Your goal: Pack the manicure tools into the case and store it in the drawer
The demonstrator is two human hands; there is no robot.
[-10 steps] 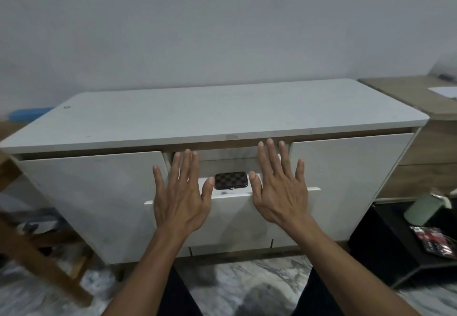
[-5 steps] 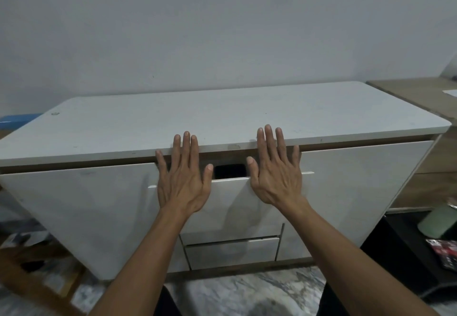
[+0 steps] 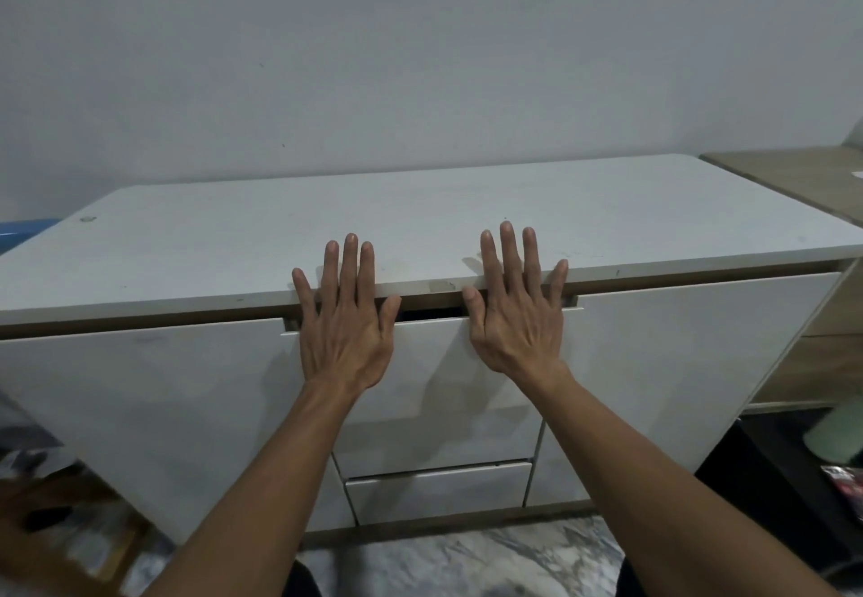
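- The left hand and the right hand lie flat, palms down, against the white front of the top middle drawer of a white cabinet.
- On both hands the fingers are spread and straight, gripping nothing; their tips reach over the front edge of the cabinet's top surface.
- The drawer looks almost shut: only a thin dark slit shows between its upper edge and the underside of the top, between the two thumbs.
- The manicure case cannot be seen. Judging by the task and the pushing posture, it is most likely inside this drawer, hidden behind the front panel, though the pictures cannot confirm it.
- No tools or case lie on the top surface, which suggests that packing is done.
- What seems left is the last bit of the push, until the drawer front sits flush with the door panels on either side.
- A lower drawer beneath it is closed.
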